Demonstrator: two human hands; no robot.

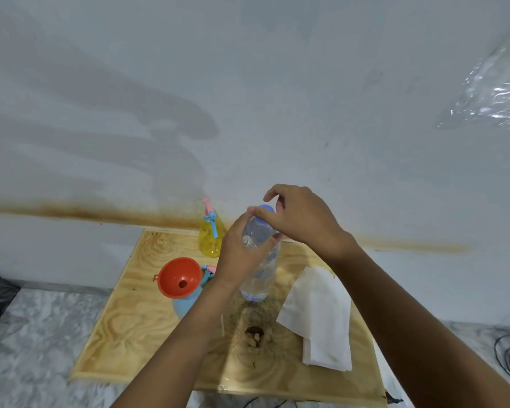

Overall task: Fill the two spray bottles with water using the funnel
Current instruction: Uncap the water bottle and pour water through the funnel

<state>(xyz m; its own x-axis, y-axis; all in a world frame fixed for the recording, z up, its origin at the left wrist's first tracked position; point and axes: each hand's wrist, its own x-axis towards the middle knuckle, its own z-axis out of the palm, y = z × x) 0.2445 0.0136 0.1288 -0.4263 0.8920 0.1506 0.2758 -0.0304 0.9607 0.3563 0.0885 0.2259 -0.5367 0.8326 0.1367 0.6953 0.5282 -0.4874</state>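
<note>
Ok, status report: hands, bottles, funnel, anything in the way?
Left hand gripping water bottle; right hand on its blue cap. Orange funnel seated in blue spray bottle. Yellow spray bottle behind, sprayer on. Path clear.

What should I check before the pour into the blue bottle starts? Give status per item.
1. Funnel seated: the orange funnel sits in the neck of the blue spray bottle - ok.
2. Blue bottle's sprayer head off: it lies beside the funnel - ok.
3. Water bottle cap off: right hand fingers are on it, cap on - not ok.
4. Water bottle steadied: left hand has its grip around the upper body, base on the wooden board - ok.
5. Yellow spray bottle ready: sprayer mounted, no funnel - not ok.
6. Spill backup: white paper towels lie beside the water bottle - ok.
</note>
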